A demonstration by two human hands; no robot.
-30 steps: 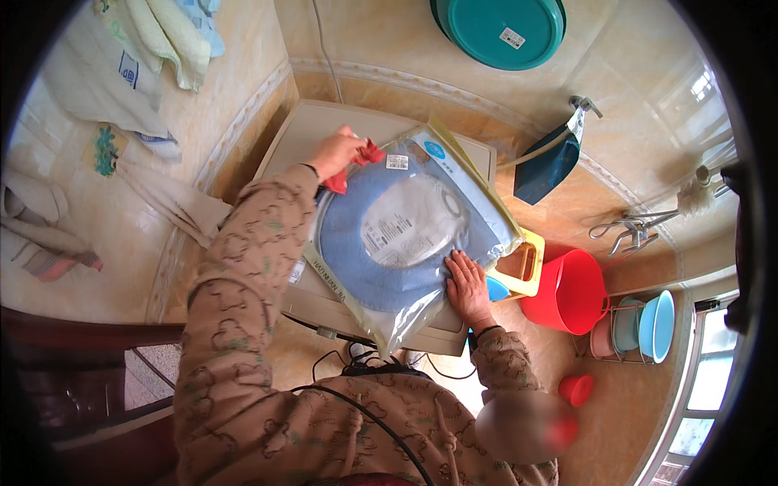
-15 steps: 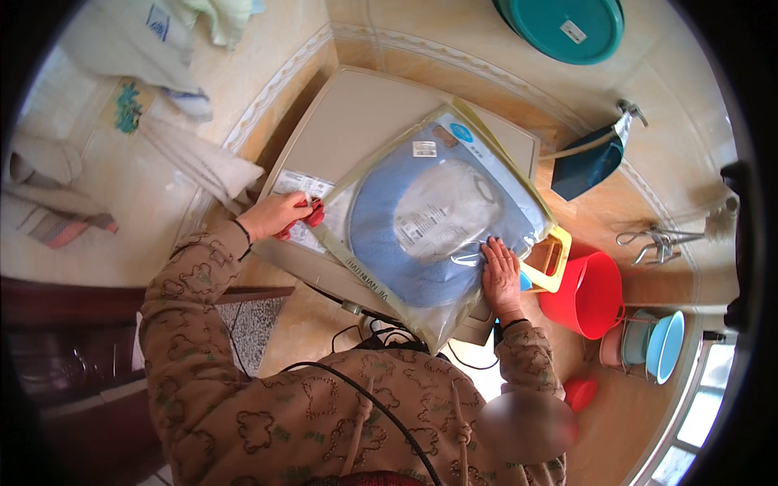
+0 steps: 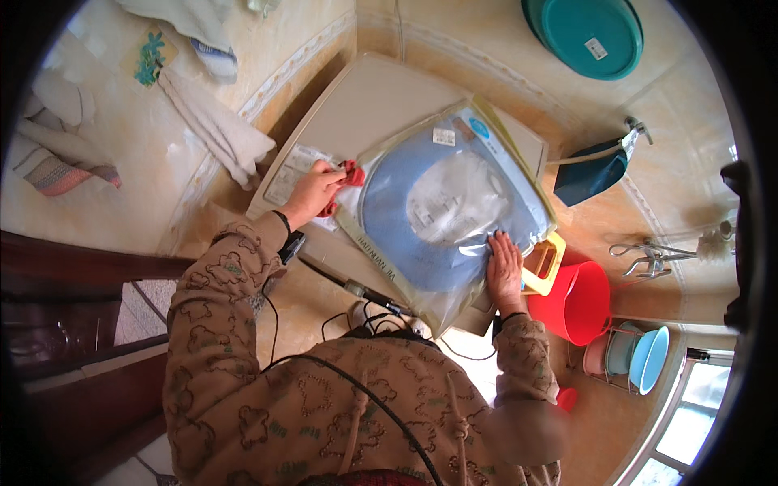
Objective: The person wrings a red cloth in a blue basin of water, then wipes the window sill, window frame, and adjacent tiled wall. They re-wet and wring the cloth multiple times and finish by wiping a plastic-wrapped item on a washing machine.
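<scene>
A flat clear plastic package (image 3: 506, 188) with a yellowish border lies tilted on a beige appliance top (image 3: 369, 93). Inside it is a blue, ring-shaped soft pad (image 3: 389, 215), like a toilet seat cover. My right hand (image 3: 506, 271) rests on the package's lower right part, fingers stretched out flat against the plastic. Beside the package's left edge, my left hand (image 3: 314, 193) pinches a crumpled red cloth (image 3: 352, 173). The cloth touches or nearly touches the package border; its exact contact is hard to make out.
A label sheet (image 3: 296, 168) is on the appliance top by my left wrist. To the right are a yellow handle (image 3: 549, 263), a red bucket (image 3: 577, 304) and stacked basins (image 3: 646, 360). Towels (image 3: 211, 121) hang on the left wall; a teal basin (image 3: 590, 36) hangs above. Cables (image 3: 377, 316) dangle before me.
My left hand has moved right and up with the red cloth, closer over the package's edge. My right hand stays flat on the package. The whole view has shifted slightly.
</scene>
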